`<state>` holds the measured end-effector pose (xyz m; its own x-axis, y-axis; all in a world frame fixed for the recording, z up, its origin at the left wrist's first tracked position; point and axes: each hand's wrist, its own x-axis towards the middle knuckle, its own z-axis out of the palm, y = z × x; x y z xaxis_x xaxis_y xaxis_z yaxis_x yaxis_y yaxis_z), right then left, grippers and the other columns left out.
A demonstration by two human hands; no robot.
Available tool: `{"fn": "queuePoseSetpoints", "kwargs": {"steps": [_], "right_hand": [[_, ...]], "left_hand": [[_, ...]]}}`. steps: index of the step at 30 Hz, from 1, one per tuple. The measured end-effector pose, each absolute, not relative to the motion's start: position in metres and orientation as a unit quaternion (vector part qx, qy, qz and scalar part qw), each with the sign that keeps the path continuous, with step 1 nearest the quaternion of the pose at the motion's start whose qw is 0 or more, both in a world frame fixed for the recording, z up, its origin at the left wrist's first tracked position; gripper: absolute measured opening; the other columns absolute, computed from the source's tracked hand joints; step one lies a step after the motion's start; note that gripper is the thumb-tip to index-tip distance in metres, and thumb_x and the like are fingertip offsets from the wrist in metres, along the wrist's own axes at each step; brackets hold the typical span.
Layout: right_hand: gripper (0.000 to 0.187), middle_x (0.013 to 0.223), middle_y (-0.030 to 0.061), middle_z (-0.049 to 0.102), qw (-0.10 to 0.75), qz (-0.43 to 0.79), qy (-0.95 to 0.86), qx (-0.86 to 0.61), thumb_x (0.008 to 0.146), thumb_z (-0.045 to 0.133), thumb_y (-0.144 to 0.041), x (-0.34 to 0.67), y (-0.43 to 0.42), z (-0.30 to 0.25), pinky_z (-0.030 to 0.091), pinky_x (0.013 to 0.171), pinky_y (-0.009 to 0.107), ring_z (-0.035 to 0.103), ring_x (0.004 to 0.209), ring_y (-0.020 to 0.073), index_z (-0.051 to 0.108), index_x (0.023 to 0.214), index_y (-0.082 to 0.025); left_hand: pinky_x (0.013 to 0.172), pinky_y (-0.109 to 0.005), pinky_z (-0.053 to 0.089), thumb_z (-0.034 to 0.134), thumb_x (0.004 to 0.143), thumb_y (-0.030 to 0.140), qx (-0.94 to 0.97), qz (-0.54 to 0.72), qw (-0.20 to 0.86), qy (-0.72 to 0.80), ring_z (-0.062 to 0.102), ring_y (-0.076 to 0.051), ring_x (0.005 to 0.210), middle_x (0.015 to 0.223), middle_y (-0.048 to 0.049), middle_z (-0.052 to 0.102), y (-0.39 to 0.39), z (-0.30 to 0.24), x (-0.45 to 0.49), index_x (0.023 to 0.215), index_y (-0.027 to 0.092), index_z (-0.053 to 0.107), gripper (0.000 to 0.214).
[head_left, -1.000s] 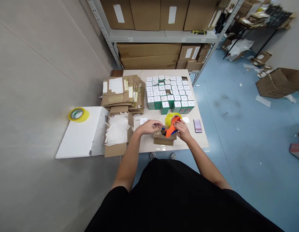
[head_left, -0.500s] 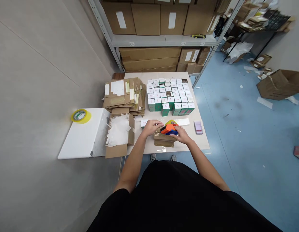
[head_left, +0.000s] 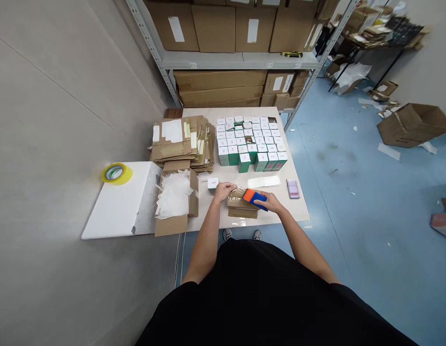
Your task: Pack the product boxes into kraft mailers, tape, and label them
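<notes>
A shelf rack (head_left: 241, 60) loaded with large cartons is seen behind a pale table (head_left: 298, 211). On the far half of the table, a stack of flattened cardboard (head_left: 181, 144) is laid to the left of a block of green-and-white boxes (head_left: 250, 144). An open carton (head_left: 176, 202) filled with white bags is set at the left edge. A small brown box (head_left: 241, 207) is placed at the near edge, between the hands. The tape dispenser (head_left: 254, 197) is pressed on the box top and gripped fully by the right hand (head_left: 271, 204). The left hand (head_left: 225, 191) is laid on the box's left top edge with bent fingers; whether anything is pinched cannot be told.
</notes>
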<state>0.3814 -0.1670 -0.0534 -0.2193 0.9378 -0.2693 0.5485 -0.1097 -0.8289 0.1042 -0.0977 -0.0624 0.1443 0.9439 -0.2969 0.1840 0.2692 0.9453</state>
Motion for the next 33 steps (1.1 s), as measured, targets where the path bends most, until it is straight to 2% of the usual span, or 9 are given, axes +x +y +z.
{"fn": "queuePoseSetpoints", "kwargs": {"steps": [7,14,21,33], "right_hand": [[0.054,0.081,0.0033,0.072,0.069,0.432,-0.640,-0.631,0.076,0.070,-0.073,0.402,-0.160,-0.059,0.044,0.067,0.027,0.065,0.078,0.0221,0.068,0.085,-0.020],[0.063,0.078,0.0045,0.071,0.056,0.392,-0.660,-0.638,0.084,0.053,-0.082,0.404,-0.146,-0.067,0.038,0.063,0.027,0.063,0.076,0.0217,0.066,0.080,-0.021],[0.065,0.077,0.0064,0.072,-0.024,0.316,-0.690,-0.651,0.084,0.056,-0.083,0.386,-0.130,-0.083,0.032,0.059,0.028,0.064,0.075,0.0214,0.068,0.075,-0.020],[0.071,0.099,0.0146,0.079,-0.113,0.266,-0.698,-0.655,0.084,0.057,-0.087,0.345,-0.113,-0.081,0.044,0.068,0.028,0.072,0.094,0.0275,0.077,0.087,-0.019]], "left_hand": [[0.061,-0.027,0.043,0.082,0.069,0.053,0.456,0.366,0.539,0.607,0.055,-0.015,0.060,0.062,-0.0026,0.067,-0.103,-0.103,0.084,0.070,0.018,0.077,0.036],[0.068,-0.029,0.050,0.087,0.069,0.044,0.362,0.394,0.566,0.627,0.062,-0.016,0.066,0.070,-0.0086,0.073,-0.110,-0.121,0.080,0.073,0.014,0.077,0.032],[0.070,-0.029,0.053,0.087,0.070,0.038,0.295,0.408,0.542,0.673,0.065,-0.016,0.068,0.070,-0.0077,0.074,-0.122,-0.146,0.075,0.074,0.013,0.078,0.027],[0.060,-0.023,0.047,0.085,0.069,0.048,0.246,0.381,0.557,0.695,0.061,-0.012,0.062,0.064,-0.0050,0.068,-0.119,-0.182,0.068,0.075,0.013,0.074,0.038]]}}
